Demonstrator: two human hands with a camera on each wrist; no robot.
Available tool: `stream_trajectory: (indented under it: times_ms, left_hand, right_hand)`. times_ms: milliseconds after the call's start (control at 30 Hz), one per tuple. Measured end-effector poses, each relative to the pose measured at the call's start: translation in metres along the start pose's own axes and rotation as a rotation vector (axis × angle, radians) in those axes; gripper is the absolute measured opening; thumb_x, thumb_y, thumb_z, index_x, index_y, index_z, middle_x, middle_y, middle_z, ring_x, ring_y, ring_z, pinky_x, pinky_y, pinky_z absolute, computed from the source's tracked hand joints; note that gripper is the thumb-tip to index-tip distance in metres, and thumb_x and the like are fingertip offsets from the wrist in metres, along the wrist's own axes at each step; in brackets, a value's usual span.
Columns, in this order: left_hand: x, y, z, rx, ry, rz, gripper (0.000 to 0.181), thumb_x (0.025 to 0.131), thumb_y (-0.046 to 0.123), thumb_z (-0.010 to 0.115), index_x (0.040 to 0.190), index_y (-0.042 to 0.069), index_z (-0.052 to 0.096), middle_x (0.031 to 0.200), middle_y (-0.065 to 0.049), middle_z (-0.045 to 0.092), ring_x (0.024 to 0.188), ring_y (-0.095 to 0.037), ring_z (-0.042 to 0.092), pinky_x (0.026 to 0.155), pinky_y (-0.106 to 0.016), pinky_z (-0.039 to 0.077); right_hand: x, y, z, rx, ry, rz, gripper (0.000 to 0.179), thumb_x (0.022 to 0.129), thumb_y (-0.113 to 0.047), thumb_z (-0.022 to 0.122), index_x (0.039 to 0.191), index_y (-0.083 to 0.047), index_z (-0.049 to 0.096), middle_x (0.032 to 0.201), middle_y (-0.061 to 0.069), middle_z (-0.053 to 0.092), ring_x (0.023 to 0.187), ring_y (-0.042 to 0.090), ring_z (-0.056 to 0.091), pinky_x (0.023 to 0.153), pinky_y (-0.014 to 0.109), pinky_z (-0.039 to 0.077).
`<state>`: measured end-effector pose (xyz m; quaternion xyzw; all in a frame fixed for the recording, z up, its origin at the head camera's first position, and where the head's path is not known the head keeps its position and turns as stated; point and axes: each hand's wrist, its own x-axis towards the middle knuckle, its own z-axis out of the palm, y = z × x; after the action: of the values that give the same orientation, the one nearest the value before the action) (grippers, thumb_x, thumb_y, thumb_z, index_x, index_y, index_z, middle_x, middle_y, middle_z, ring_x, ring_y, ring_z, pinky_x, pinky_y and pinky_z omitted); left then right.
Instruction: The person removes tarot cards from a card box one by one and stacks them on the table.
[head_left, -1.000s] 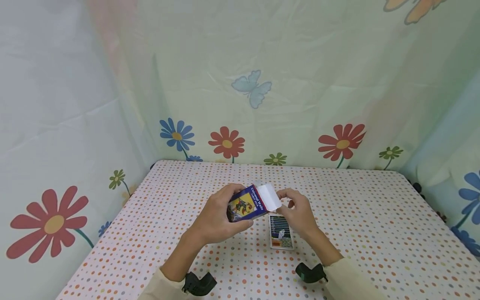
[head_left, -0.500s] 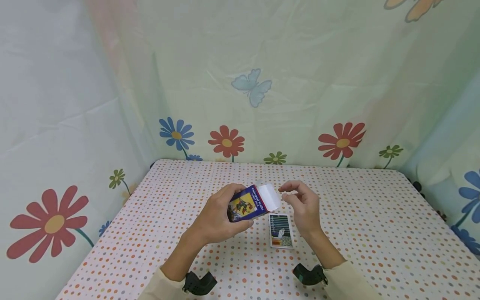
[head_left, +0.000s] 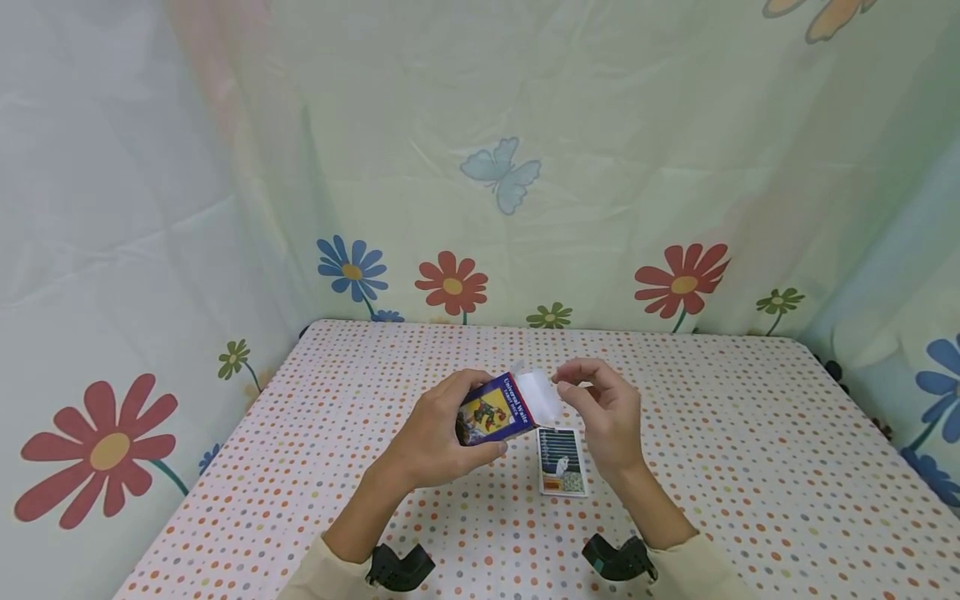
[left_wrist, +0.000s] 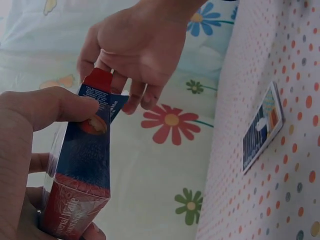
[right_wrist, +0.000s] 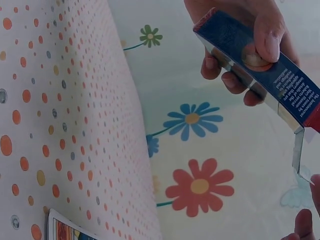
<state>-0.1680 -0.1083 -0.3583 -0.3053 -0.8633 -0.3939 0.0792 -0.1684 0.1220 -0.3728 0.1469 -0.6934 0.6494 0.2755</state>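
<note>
My left hand grips a dark blue tarot card box, its thumb along one narrow side in the left wrist view. The box lies tilted above the table, its top end turned right and the white-lined lid flap folded out. At that flap's outer edge is my right hand, fingers loosely bent. In the right wrist view, a fingertip meets the flap's tip, with another finger apart from it. A stack of tarot cards lies face up on the table below both hands.
A dotted cloth covers the table. Behind it and at the sides hang curtains printed with flowers and butterflies. A black wrist device is strapped to each forearm.
My right hand has moved up and slightly right, from the flap's lower corner to higher along its outer edge. The left hand and box stay nearly still; the card stack has not moved.
</note>
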Motion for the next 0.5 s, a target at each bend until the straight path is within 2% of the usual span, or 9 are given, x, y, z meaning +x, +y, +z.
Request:
stream_trajectory:
  times_ms: [233, 367, 500]
  left_hand:
    - [0.0009, 0.0001, 0.0021, 0.014, -0.005, 0.019, 0.071, 0.078, 0.029, 0.084, 0.139, 0.015, 0.049, 0.125, 0.002, 0.058, 0.097, -0.009, 0.055, 0.08, -0.028, 0.053]
    - [-0.0002, -0.001, 0.0022, 0.024, -0.006, 0.016, 0.071, 0.078, 0.03, 0.085, 0.139, 0.015, 0.05, 0.127, 0.002, 0.058, 0.097, -0.009, 0.054, 0.08, -0.029, 0.053]
    - [-0.0006, -0.0015, 0.0029, 0.028, -0.011, 0.021, 0.071, 0.078, 0.03, 0.085, 0.138, 0.015, 0.05, 0.125, 0.002, 0.058, 0.097, -0.009, 0.054, 0.081, -0.028, 0.053]
  right_hand:
    - [-0.0014, -0.0007, 0.0022, -0.088, -0.106, 0.011, 0.013, 0.088, 0.001, 0.072, 0.101, 0.0, 0.07, 0.086, 0.008, 0.066, 0.074, 0.013, 0.057, 0.062, 0.023, 0.044]
    - [-0.0007, -0.001, 0.0039, -0.149, -0.188, 0.047, 0.015, 0.088, -0.004, 0.075, 0.102, -0.003, 0.07, 0.085, 0.006, 0.068, 0.077, 0.012, 0.058, 0.062, 0.027, 0.04]
    - [0.0002, -0.0036, 0.0039, -0.187, -0.245, 0.087, 0.017, 0.085, -0.002, 0.075, 0.102, -0.003, 0.07, 0.085, 0.004, 0.067, 0.079, 0.014, 0.056, 0.063, 0.028, 0.039]
